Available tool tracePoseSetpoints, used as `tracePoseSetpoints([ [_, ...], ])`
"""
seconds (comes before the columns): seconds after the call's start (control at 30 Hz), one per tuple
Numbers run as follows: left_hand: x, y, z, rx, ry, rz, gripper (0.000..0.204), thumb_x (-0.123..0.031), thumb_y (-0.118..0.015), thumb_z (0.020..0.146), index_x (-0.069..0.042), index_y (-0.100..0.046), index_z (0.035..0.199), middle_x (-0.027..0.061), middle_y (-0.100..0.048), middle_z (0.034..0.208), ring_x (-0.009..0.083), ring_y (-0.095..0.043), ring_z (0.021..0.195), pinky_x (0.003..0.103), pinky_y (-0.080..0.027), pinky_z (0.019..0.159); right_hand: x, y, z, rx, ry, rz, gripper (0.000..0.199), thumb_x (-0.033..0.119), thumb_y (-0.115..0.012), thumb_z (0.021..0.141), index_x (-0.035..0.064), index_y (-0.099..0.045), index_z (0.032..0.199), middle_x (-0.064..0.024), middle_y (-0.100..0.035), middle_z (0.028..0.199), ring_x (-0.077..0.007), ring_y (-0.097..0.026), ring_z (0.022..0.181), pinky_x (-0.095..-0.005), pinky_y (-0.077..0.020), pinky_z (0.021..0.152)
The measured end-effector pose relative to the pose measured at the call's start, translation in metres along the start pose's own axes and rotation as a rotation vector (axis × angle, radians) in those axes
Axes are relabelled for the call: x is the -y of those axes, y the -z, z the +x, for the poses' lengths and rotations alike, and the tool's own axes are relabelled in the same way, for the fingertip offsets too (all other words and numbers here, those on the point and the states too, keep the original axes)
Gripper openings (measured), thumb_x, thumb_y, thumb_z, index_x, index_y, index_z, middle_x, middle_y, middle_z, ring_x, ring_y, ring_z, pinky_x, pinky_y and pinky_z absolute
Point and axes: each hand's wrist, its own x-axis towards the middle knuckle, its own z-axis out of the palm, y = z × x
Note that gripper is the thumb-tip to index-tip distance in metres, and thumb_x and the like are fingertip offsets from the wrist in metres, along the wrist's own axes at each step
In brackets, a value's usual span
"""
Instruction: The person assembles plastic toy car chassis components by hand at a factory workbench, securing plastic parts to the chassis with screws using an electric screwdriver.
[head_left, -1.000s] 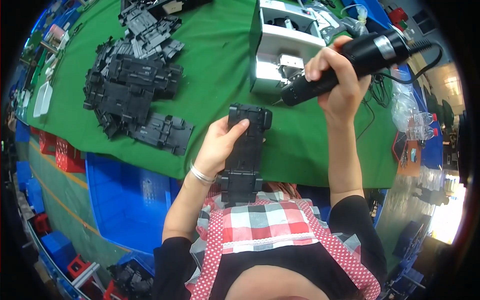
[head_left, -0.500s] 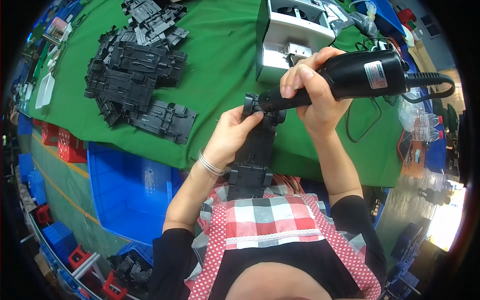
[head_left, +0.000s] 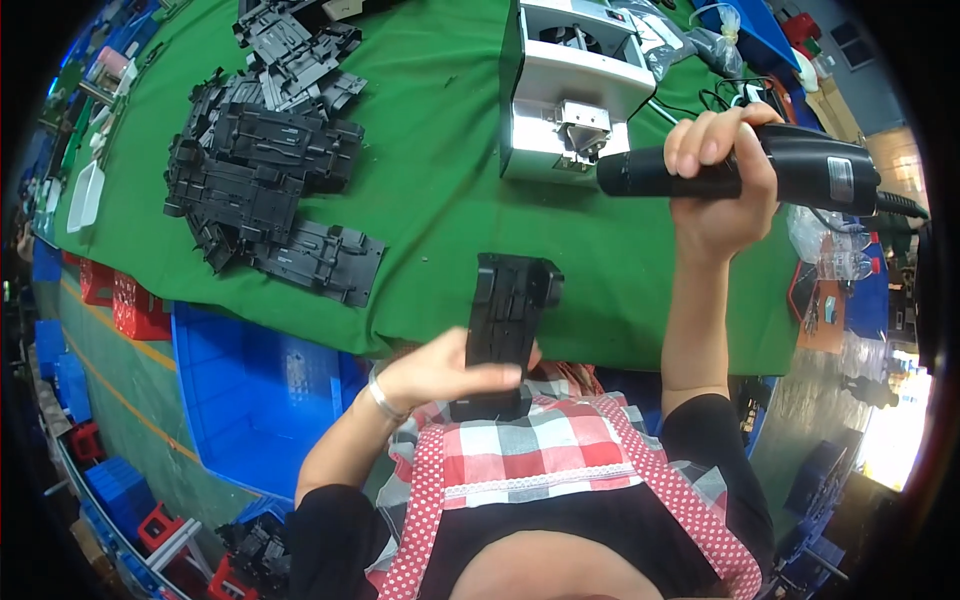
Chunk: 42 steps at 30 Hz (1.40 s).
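My left hand [head_left: 435, 378] grips a long black moulded plastic part [head_left: 507, 310] near its lower end, thumb across the face and most fingers hidden behind. The part leans against my apron at the table's near edge, its far end over the green cloth. My right hand [head_left: 728, 180] is wrapped round a black corded electric screwdriver [head_left: 640, 172], held level with its nose pointing left. The nose overlaps the right front of a silver and black box-like machine, apparently a screw feeder [head_left: 588, 72]; whether they touch I cannot tell.
A heap of similar black plastic parts [head_left: 270, 150] covers the left of the green cloth [head_left: 430, 200]. A blue crate [head_left: 265, 390] stands below the table at left, near a red crate [head_left: 140, 305]. Bags [head_left: 725, 45], cables and plastic bottles [head_left: 850, 262] lie at right.
My right hand has carried the screwdriver off the part, up and right to the machine. My left hand has slid down to the part's lower end, and the part has dropped toward me.
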Motion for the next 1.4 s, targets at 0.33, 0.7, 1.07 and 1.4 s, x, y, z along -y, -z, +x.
tracePoseSetpoints([
  [0.33, -0.010, 0.017, -0.008, -0.454, -0.183, -0.224, 0.041, 0.003, -0.064, 0.072, 0.004, -0.053, 0.111, 0.0107, -0.061, 0.106, 0.0189, -0.059, 0.095, 0.031, -0.046, 0.087, -0.028, -0.018, 0.013, -0.036, 0.033, -0.483, 0.018, -0.010, -0.056, 0.076, -0.0030, -0.048, 0.090, -0.0071, -0.054, 0.062, -0.0149, -0.055, 0.051, -0.0279, -0.0467, 0.052],
  [0.7, -0.025, 0.032, 0.026, -0.596, -0.324, -0.346, 0.018, 0.007, -0.060, 0.074, 0.006, -0.059, 0.092, 0.0096, -0.064, 0.088, 0.0157, -0.063, 0.077, 0.027, -0.050, 0.070, -0.016, -0.049, -0.034, 0.010, -0.229, 0.081, 0.025, -0.006, -0.049, 0.077, -0.0002, -0.039, 0.100, -0.0100, -0.050, 0.059, -0.0199, -0.050, 0.046, -0.0333, -0.0455, 0.047],
  [1.07, -0.024, 0.025, 0.033, -0.631, -0.374, -0.334, 0.016, 0.007, -0.060, 0.074, 0.006, -0.060, 0.090, 0.0084, -0.064, 0.086, 0.0140, -0.062, 0.073, 0.025, -0.050, 0.068, -0.017, -0.055, -0.040, 0.205, -0.192, -0.210, 0.020, -0.005, -0.048, 0.078, 0.0034, -0.038, 0.093, -0.0085, -0.046, 0.060, -0.0177, -0.046, 0.045, -0.0310, -0.0425, 0.045],
  [1.4, -0.021, 0.025, 0.039, -0.563, -0.358, -0.419, 0.018, 0.003, -0.060, 0.077, 0.004, -0.058, 0.095, 0.0057, -0.063, 0.089, 0.0120, -0.061, 0.077, 0.024, -0.049, 0.068, -0.019, -0.042, -0.033, 0.233, -0.205, -0.108, 0.030, -0.004, -0.060, 0.069, -0.0023, -0.044, 0.094, -0.0052, -0.053, 0.055, -0.0137, -0.052, 0.045, -0.0264, -0.0448, 0.045],
])
